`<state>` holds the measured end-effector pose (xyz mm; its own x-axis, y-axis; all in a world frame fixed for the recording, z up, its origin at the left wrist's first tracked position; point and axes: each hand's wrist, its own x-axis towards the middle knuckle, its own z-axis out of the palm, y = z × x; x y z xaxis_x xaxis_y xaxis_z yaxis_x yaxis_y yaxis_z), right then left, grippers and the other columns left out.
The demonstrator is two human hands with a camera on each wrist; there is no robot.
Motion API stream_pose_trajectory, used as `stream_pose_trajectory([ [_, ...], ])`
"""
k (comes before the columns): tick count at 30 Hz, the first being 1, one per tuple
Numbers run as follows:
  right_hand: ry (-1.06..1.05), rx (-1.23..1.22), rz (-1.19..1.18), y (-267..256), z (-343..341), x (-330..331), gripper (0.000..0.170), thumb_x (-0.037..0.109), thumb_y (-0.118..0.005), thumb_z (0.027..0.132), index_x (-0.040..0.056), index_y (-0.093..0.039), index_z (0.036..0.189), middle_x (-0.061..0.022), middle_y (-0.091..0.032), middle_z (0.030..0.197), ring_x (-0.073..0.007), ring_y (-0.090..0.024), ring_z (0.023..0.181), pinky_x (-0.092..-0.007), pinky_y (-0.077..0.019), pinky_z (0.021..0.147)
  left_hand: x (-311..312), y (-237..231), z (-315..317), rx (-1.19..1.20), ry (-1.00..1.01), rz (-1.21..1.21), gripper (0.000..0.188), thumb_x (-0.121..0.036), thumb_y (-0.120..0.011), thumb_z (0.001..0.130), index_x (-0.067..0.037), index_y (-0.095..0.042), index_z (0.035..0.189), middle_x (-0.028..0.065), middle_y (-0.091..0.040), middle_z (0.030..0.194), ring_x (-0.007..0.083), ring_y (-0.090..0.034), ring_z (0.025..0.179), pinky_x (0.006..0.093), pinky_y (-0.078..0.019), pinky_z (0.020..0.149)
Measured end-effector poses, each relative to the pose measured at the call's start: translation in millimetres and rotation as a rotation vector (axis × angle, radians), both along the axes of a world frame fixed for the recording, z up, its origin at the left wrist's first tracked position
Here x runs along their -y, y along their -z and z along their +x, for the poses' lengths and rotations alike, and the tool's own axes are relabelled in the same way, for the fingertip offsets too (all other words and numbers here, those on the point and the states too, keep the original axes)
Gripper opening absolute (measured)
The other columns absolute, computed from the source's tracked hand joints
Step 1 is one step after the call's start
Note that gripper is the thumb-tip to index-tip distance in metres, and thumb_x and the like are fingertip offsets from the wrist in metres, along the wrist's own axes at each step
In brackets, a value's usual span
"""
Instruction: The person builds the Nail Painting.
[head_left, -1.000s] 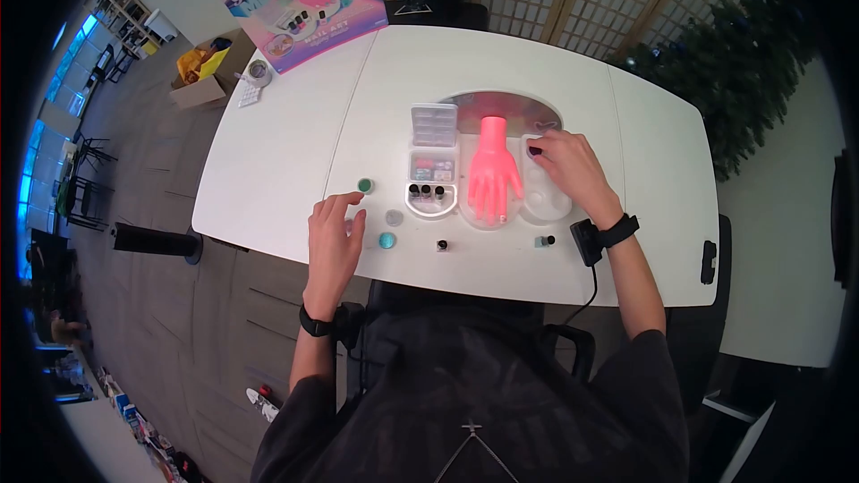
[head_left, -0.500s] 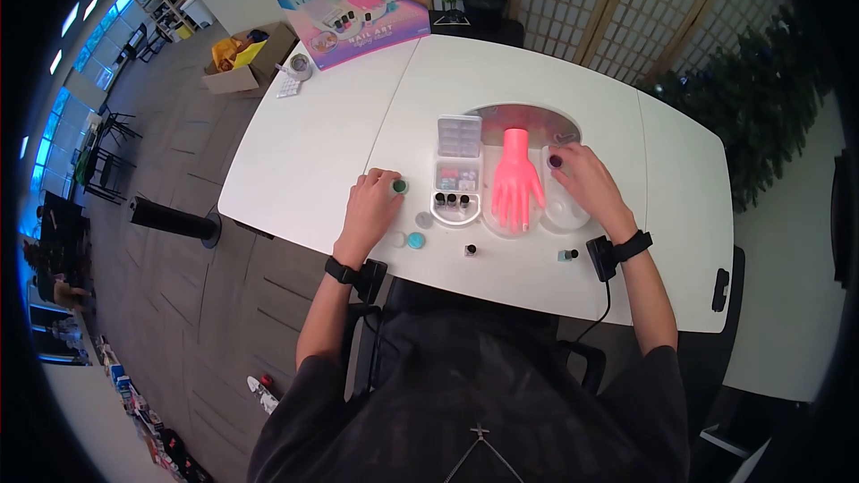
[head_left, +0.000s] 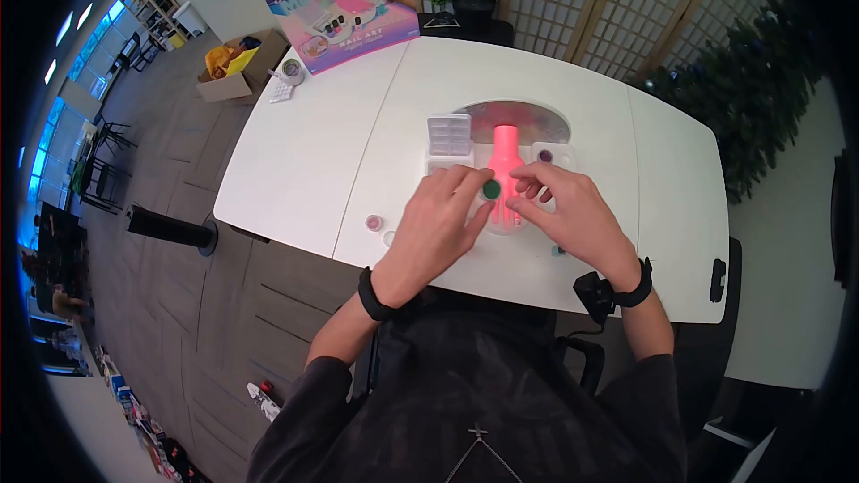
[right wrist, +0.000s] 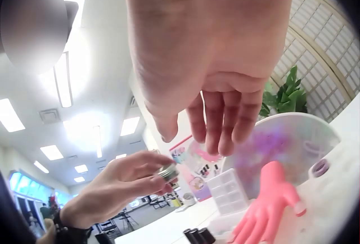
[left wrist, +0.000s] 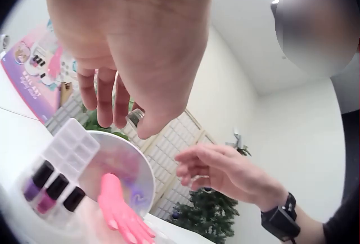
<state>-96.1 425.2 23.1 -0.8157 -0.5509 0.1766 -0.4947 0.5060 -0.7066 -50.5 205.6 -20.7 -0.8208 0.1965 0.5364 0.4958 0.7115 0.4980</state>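
My left hand (head_left: 437, 225) pinches a small round pot with a green top (head_left: 491, 190) between thumb and fingers, above the pink model hand (head_left: 506, 150). The right wrist view shows that pot (right wrist: 167, 172) from the side. Just to the right, my right hand (head_left: 583, 216) holds nothing; its fingers are loosely bent and its thumb stands apart. Part of the model hand is hidden behind my hands. A dark purple pot (head_left: 545, 156) sits at the upper part of the white tray (head_left: 567, 161), right of the model hand.
Behind the model hand stands a rounded mirror (head_left: 523, 116), with a clear compartment case (head_left: 449, 134) to its left. Nail polish bottles (left wrist: 56, 190) stand before the case. A pink pot (head_left: 374, 224) and a small teal bottle (head_left: 558, 251) lie nearer me. A nail art box (head_left: 344, 13) stands at back left.
My left hand has picked up the green pot from the table and carried it right, over the model hand. My right hand has let go of the purple pot in the tray and moved left.
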Motion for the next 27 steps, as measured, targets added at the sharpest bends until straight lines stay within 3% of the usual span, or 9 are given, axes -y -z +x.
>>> stream_pose_trajectory([
  [9,0.066,-0.02,0.072,13,3,-13,0.034,0.022,-0.081,0.092,0.0012,-0.069,0.116,-0.0137,-0.074,0.096,-0.028,-0.073,0.087,-0.0393,-0.0589,0.08,-37,8,-5,-0.061,0.035,-0.191,0.046,-0.01,-0.084,0.083,-0.004,-0.063,0.123,0.0082,-0.066,0.101,0.0288,-0.064,0.095,0.041,-0.0535,0.083],
  [17,0.049,0.005,0.152,21,-8,-30,0.032,0.018,-0.076,0.092,0.0006,-0.069,0.117,-0.015,-0.073,0.095,-0.0321,-0.072,0.088,-0.0406,-0.0586,0.083,-38,7,-1,-0.037,0.041,-0.128,0.055,-0.014,-0.085,0.084,-0.003,-0.06,0.133,0.0099,-0.068,0.107,0.0305,-0.065,0.099,0.0423,-0.0531,0.085],
  [18,0.067,-0.086,0.182,24,-13,-36,0.031,0.018,-0.074,0.093,0.0004,-0.069,0.118,-0.0149,-0.072,0.098,-0.0333,-0.071,0.091,-0.0413,-0.0583,0.085,-36,4,0,-0.025,0.017,-0.108,0.057,-0.016,-0.085,0.086,-0.003,-0.06,0.135,0.0104,-0.068,0.108,0.0312,-0.065,0.1,0.0429,-0.053,0.086],
  [20,0.091,-0.176,0.216,32,-33,-54,0.03,0.017,-0.072,0.094,0.0003,-0.069,0.118,-0.0149,-0.071,0.102,-0.0346,-0.07,0.094,-0.0421,-0.0579,0.088,-31,5,0,-0.062,0.023,-0.105,0.052,-0.017,-0.084,0.089,-0.003,-0.062,0.135,0.012,-0.07,0.108,0.0329,-0.066,0.099,0.0436,-0.0528,0.087],
  [22,0.183,-0.16,0.333,45,-65,-77,0.027,0.016,-0.068,0.096,0.0006,-0.07,0.118,-0.0146,-0.07,0.109,-0.0349,-0.068,0.102,-0.0437,-0.0567,0.092,6,10,7,0.054,-0.151,-0.005,0.037,-0.015,-0.079,0.094,-0.003,-0.067,0.127,0.0129,-0.072,0.106,0.0333,-0.067,0.098,0.0436,-0.0526,0.086],
  [24,0.153,-0.173,0.348,66,-83,-90,0.027,0.014,-0.068,0.097,0.0005,-0.069,0.121,-0.0142,-0.07,0.113,-0.0342,-0.069,0.104,-0.0429,-0.0562,0.093,32,21,9,0.068,-0.273,-0.052,0.022,-0.013,-0.075,0.096,-0.004,-0.07,0.116,0.0116,-0.073,0.101,0.0342,-0.067,0.096,0.044,-0.0517,0.086],
  [27,0.113,-0.166,0.406,76,-90,-86,0.028,0.01,-0.067,0.098,0.001,-0.069,0.124,-0.0139,-0.069,0.117,-0.0338,-0.068,0.107,-0.0426,-0.0555,0.094,70,38,11,0.132,-0.364,-0.089,0.015,-0.014,-0.07,0.1,-0.005,-0.072,0.112,0.0121,-0.075,0.103,0.0351,-0.067,0.097,0.0439,-0.0521,0.087],
])
